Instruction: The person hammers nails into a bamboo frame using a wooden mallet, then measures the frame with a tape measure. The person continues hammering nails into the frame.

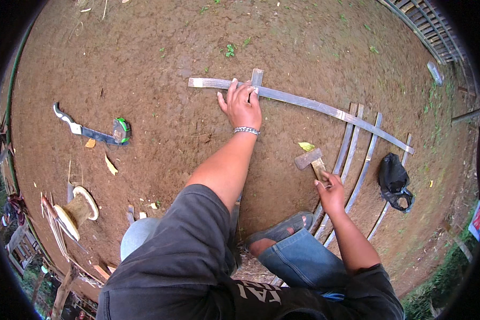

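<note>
A long, flat bamboo strip runs across the ground in front of me, over the ends of several other strips. My left hand, with a chain bracelet on the wrist, grips it near its left end. A short strip end sticks out beyond the crossing there; whether the fingertips also pinch something small is hidden. In my right hand is a hammer, held by its wooden handle with the head just above the soil. Close to that hand, several lengthwise strips lie side by side, reaching under the long one.
A black plastic bag lies by the rightmost strip. On the left are a handsaw, a green and black tape measure and a wooden spool of cord. My sandalled foot is beside the strips. A slatted fence stands far right.
</note>
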Demonstrator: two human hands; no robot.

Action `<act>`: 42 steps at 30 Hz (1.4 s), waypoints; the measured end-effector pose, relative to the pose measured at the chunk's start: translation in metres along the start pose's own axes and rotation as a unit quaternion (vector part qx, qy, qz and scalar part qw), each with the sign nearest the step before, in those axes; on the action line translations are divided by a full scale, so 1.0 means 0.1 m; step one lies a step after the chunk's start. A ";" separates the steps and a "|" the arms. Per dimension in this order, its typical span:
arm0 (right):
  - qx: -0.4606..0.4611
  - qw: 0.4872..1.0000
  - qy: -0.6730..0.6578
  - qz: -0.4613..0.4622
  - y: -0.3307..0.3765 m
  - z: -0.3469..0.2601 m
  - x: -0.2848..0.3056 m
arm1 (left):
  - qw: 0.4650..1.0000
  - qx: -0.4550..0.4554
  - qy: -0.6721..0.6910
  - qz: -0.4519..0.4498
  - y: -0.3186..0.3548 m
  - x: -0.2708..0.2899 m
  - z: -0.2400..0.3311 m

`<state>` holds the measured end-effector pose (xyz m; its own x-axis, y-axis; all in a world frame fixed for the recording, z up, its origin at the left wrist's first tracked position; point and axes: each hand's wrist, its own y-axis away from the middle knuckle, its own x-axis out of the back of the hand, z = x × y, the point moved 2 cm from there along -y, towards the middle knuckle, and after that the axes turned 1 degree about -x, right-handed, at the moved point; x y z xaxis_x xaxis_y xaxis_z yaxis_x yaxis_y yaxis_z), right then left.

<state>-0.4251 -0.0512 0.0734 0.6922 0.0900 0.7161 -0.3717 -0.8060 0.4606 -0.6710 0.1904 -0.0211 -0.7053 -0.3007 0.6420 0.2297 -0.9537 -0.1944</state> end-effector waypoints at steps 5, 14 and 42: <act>0.048 0.979 0.196 0.024 0.10 0.19 0.02 | 1.000 0.001 -0.020 -0.004 -0.02 0.02 0.05; 0.043 0.984 0.172 0.015 0.30 0.43 -0.05 | 0.999 -0.006 -0.034 -0.003 -0.03 0.01 0.03; 0.156 0.985 0.068 -0.021 -0.80 -1.61 -0.50 | 1.000 -0.013 -0.026 0.002 -0.06 0.03 0.04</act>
<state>-0.5294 0.1035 0.0855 0.6049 0.1869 0.7741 -0.1216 -0.9390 0.3218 -0.6719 0.1949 -0.0151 -0.6686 -0.3050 0.6782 0.2156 -0.9523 -0.2158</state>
